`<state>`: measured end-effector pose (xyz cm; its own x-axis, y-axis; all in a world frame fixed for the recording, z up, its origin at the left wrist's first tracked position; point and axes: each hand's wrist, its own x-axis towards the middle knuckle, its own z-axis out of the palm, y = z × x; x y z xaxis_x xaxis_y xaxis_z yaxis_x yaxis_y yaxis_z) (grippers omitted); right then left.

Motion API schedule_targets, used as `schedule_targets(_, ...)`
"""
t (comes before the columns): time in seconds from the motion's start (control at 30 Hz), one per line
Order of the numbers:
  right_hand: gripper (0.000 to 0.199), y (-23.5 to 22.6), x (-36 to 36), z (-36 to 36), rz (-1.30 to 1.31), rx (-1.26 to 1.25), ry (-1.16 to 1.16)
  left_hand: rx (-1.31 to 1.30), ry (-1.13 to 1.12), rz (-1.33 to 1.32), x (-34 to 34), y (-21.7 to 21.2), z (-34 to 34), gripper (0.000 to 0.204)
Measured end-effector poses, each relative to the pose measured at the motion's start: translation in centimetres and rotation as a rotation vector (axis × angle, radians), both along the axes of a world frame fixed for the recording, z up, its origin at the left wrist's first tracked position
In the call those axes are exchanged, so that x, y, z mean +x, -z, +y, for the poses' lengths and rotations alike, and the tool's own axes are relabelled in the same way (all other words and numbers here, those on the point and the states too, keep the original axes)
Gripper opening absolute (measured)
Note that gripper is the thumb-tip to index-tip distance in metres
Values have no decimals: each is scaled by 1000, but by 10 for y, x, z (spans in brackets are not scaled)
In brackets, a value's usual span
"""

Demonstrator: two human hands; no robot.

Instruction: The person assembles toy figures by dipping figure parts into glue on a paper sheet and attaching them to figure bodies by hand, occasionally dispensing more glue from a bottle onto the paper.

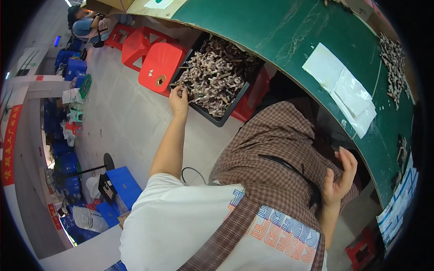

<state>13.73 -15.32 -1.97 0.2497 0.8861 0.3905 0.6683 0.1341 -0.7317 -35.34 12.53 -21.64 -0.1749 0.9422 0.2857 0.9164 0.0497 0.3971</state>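
Observation:
My left hand (179, 105) reaches to the near left edge of a black tray (219, 121), its fingers curled together at the rim. What they hold, if anything, is too small to make out. Heaped in the tray are many small, knobbly grey-brown pieces (212, 77). Over my lap, beside the green table's edge, my right hand (340, 180) is raised with its fingers apart and loosely bent, holding nothing. A brown checked apron (271, 140) covers my lap.
Red stools (158, 63) stand left of the tray, and another red stool (254, 92) shows beneath it. White sheets (341, 90) lie on the green table (271, 31), with more small pieces (392, 67) at its far right. A person (88, 27) sits at the far left.

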Motion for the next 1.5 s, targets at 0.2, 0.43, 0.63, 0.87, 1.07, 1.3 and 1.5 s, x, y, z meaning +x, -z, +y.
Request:
schedule_targets(0.2, 41, -14, 12, 12, -118, -40, -81, -92, 383, 240, -82, 43, 6, 47)
schedule_targets(0.43, 31, 4, 19, 11, -183, 235, 56, 33, 316, -467, 70, -16, 28, 55)
schedule_targets(0.63, 33, -19, 155, -49, -605, 307, 955, 506, 612, -173, 215, -147, -60, 47)
schedule_targets(0.87, 57, -5, 216, -117, -499, -40, 1281, 560, 943, -119, 276, -185, -113, 39)
schedule_targets(1.07, 37, 9, 201, -107, -558, -8, 1225, 382, 1439, -199, 322, -174, -128, 38)
schedule_targets(1.3, 21, 12, 190, -109, -445, -33, 1206, 251, 1706, -413, 370, -191, -137, 37)
schedule_targets(1.5, 15, 7, 182, -107, -428, 18, 1212, -125, 1745, -594, 389, -194, -151, 27)
